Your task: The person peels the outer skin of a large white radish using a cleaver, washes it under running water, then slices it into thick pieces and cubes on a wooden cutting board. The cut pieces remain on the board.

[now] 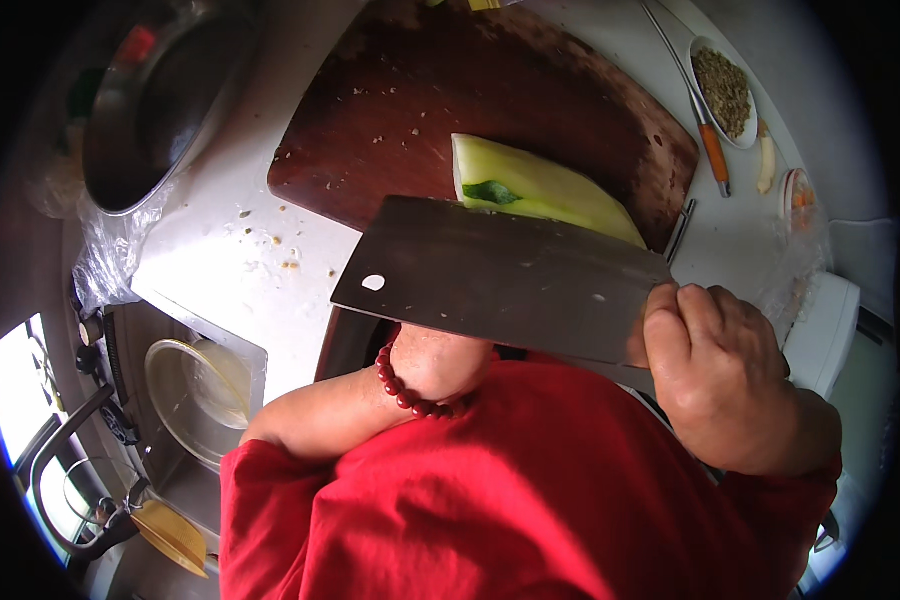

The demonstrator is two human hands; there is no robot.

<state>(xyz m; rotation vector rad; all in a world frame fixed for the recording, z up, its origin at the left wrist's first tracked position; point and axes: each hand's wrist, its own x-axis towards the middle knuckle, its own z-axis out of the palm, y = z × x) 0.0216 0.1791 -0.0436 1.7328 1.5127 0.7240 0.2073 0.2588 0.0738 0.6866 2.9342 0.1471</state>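
Observation:
My right hand point(720, 367) is closed around the handle of a broad steel cleaver point(502, 277). The blade is raised flat across the view, with a round hole near its far corner. Most of my left hand point(441, 364) is hidden behind the blade; only the wrist side shows, with a red bead bracelet point(401, 397). Whether those fingers hold anything cannot be seen. Beyond the blade, a peeled pale-green gourd or cucumber piece point(547, 176) lies on a dark brown cutting board point(390, 97). Its left end is cut flat, and a patch of dark green skin point(491, 193) remains.
Left of the board stands a wok point(157, 112) beside crumpled clear plastic point(116, 251). A sink with a clear bowl point(166, 352) and a faucet point(45, 465) lies lower left. A dish of chopped greenish-brown food point(722, 91) and an orange-handled tool point(712, 150) are at right.

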